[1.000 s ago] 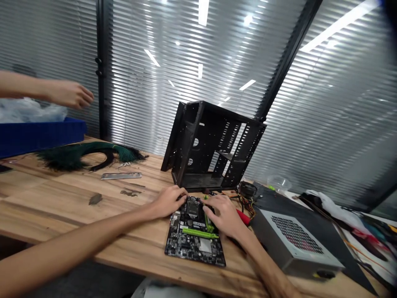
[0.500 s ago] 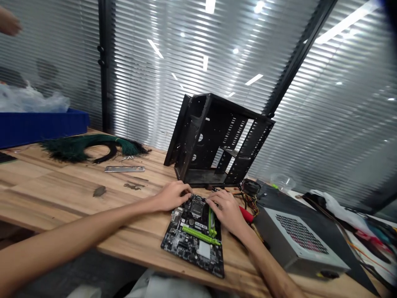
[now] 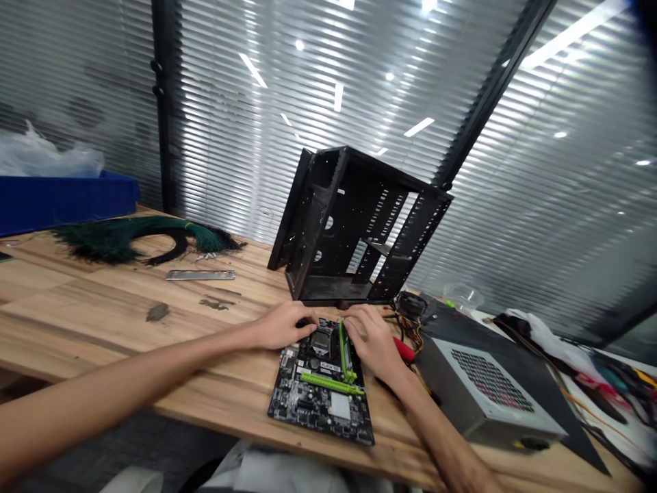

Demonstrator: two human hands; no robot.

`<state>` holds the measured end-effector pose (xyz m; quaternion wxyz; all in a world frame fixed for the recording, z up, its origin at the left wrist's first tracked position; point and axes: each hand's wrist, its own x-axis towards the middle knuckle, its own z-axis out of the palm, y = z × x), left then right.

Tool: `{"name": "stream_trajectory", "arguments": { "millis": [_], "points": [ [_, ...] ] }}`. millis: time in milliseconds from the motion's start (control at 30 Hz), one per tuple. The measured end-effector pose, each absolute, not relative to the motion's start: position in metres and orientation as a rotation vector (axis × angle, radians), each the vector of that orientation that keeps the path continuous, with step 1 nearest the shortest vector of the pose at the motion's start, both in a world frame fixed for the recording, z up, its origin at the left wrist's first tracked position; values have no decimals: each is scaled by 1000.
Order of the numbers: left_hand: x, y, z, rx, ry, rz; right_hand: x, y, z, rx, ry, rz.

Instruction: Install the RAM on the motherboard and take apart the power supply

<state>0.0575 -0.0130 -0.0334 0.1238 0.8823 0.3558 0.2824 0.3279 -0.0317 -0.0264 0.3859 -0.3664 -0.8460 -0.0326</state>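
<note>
A black motherboard point(image 3: 313, 404) with lime-green slots lies on the wooden table near its front edge, its far end pointing toward the computer case. My left hand point(image 3: 285, 324) grips its far left corner, the thumb and fingers curled at the edge. At the far right corner, beside the upright green memory slots, my right hand point(image 3: 374, 341) has its fingers bent over the board's edge. Both sets of fingertips are partly hidden. Just beyond the board stands an open black computer case point(image 3: 354, 205).
A grey power supply point(image 3: 487, 390) sits on a black sheet at right, with cables point(image 3: 410, 329) behind it. Green and black wire bundles point(image 3: 118, 239), a metal I/O shield point(image 3: 200, 274) and a blue bin point(image 3: 66, 202) are on the left.
My right hand has shifted slightly along the board's far right corner, and the board has turned a little. Another person's hand at the upper left has left the view.
</note>
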Motion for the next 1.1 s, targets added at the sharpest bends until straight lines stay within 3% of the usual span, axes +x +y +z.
{"name": "stream_trajectory", "arguments": {
  "millis": [633, 1100],
  "points": [
    [58, -16, -30, 2586, 979, 850, 329, -25, -36, -1095, -2201, 41],
    [57, -27, -16, 2883, 368, 638, 326, -32, -28, -983, -2263, 80]
  ]
}}
